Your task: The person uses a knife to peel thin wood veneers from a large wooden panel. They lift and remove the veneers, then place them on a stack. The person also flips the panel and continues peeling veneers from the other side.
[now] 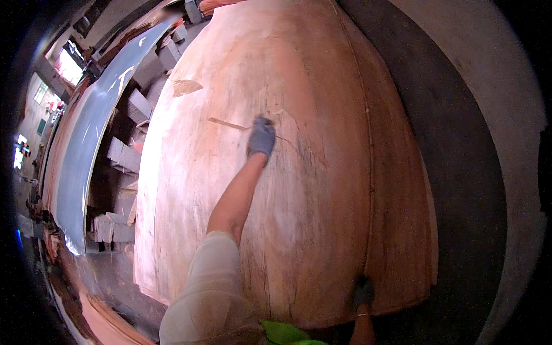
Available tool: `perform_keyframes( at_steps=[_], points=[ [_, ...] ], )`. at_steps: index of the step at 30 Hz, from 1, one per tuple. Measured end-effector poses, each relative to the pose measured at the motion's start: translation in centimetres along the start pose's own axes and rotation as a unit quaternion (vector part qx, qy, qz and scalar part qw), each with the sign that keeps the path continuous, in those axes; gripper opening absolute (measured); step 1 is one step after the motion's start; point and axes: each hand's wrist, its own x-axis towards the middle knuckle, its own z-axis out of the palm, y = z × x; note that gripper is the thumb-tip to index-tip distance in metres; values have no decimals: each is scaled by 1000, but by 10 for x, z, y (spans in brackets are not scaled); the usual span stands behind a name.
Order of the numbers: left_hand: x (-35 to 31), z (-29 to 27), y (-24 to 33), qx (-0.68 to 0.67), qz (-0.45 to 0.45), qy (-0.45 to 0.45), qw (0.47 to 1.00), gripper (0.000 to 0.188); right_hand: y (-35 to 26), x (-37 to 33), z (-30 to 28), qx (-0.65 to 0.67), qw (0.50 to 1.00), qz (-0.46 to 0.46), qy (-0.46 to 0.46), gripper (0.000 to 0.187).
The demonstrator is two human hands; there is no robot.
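Note:
A large sheet of wood veneer, pinkish brown with dark grain streaks, lies across the middle of the view. My left hand, in a grey glove, reaches over its centre with the fingers closed. From that hand a thin veneer strip sticks out to the left, and a dark crack runs off on the other side. Near the sheet's front edge, my right hand wears a dark glove and rests by the long seam. Shadow hides its fingers.
A half-round veneer scrap lies on the sheet's far left. Beyond the left edge are grey blocks and a long blue-grey panel. More veneer sheets lie at the lower left. Dark floor borders the right side.

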Motion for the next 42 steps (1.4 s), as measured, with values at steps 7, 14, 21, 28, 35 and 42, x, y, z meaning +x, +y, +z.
perform_keyframes(
  at_steps=[7, 14, 21, 28, 35, 42],
  points=[
    [23, -40, -15, 440, 108, -174, 874, 28, 11, 2, 12, -35, 995, 93, -22, 55],
    [34, -15, -58, 154, 54, -156, 974, 14, 49, 8, 41, -78, 996, 34, 16, 53],
    [8, -9, -19, -24, 132, -316, 939, 27, -22, -8, -6, -54, 997, 53, -19, 48],
    [-63, 19, 86, 93, -4, -391, 916, 74, 4, 3, 15, -40, 996, 77, 9, 47],
    [-93, 85, 112, 194, -7, -422, 885, 74, 18, 6, 14, -40, 996, 79, -21, 52],
    [-82, 118, 50, -101, -235, -309, 916, 36, -4, -2, 4, -13, 995, 94, -21, 55]
  ],
)
